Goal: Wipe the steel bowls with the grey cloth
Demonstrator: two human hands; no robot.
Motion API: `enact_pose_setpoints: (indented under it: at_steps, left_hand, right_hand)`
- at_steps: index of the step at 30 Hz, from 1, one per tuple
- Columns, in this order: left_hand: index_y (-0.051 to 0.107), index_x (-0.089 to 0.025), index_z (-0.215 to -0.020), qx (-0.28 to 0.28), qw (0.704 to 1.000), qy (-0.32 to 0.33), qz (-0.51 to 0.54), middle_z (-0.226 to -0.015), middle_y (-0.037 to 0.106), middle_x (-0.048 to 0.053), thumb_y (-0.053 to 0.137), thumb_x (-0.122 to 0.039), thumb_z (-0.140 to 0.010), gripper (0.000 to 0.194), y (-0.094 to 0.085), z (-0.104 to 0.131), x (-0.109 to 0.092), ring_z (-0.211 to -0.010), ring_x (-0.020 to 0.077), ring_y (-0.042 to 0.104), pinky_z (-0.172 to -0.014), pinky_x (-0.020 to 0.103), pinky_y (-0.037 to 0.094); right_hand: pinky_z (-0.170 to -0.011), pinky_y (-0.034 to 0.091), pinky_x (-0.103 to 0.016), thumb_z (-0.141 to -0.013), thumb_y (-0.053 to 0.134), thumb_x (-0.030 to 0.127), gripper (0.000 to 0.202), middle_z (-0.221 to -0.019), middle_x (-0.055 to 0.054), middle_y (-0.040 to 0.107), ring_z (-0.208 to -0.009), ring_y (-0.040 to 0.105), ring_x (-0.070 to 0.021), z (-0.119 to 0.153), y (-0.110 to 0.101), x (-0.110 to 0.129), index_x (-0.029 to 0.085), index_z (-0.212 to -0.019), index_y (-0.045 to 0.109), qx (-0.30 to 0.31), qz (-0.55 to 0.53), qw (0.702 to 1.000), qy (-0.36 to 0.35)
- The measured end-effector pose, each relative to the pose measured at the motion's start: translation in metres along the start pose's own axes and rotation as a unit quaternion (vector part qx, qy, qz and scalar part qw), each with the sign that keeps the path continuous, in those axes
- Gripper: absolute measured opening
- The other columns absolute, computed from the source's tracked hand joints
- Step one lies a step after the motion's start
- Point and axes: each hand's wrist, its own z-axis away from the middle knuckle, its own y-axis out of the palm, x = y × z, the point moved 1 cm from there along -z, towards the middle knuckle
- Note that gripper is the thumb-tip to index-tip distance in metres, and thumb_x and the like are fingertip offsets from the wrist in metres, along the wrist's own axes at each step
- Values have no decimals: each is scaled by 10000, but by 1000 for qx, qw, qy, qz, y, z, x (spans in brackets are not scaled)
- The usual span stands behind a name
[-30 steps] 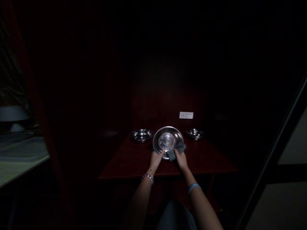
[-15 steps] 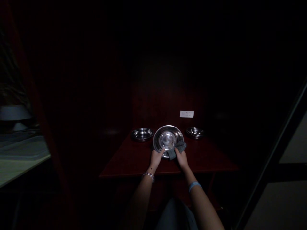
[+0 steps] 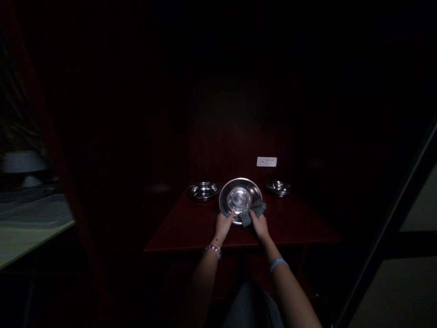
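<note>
A round metal bowl [image 3: 239,198] is held up, tilted with its inside facing me, above a dark red table [image 3: 205,232]. My left hand [image 3: 223,225] grips its lower left rim, thumb on the inside. At the lower right rim, my right hand [image 3: 259,223] is closed on a grey cloth [image 3: 258,208] pressed against the bowl. The fingers behind the bowl are hidden. Another shiny metal bowl [image 3: 204,192] rests to the left, and a stack of metal bowls [image 3: 279,188] sits to the right.
A white socket panel [image 3: 266,161] is on the dark red back wall. At the far left, a pale surface [image 3: 20,239] carries clear plastic trays [image 3: 41,212] and a white object [image 3: 23,161]. A dark frame edge [image 3: 385,218] runs along the right.
The whole view has shifted very slightly. Both hands, the cloth and the held bowl keep nearly the same pose.
</note>
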Motion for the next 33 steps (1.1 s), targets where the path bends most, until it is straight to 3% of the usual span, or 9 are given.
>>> enact_pose_setpoints:
  at_steps: [16, 20, 33]
  left_hand:
    - [690, -135, -1056, 6, 1000, 17, 11, -1114, 716, 102, 691, -241, -737, 336, 1, -4, 9, -1074, 223, 654, -1002, 350, 456]
    - [688, -144, -1071, -13, 1000, -4, 28, -1140, 708, 92, 685, -197, -734, 341, 1, -5, 9, -1102, 213, 639, -1015, 342, 444]
    - [743, -126, -933, -46, 997, -29, 46, -1014, 744, 114, 701, -254, -747, 229, 1, -2, -2, -1018, 224, 678, -968, 343, 477]
  right_hand:
    - [-903, 487, -334, -790, 544, 480, 409, -966, -107, 739, -1002, 668, -263, 3, -2, 5, 152, -983, 695, 4, 17, 1000, 14]
    - [-914, 481, -325, -791, 554, 468, 415, -1034, -106, 729, -1029, 661, -253, 4, -1, 5, 156, -1029, 688, 1, 13, 1000, 15]
    - [-933, 480, -317, -806, 552, 448, 421, -1107, -114, 710, -1049, 656, -233, 3, 0, 3, 140, -1065, 680, 9, 18, 1000, -16]
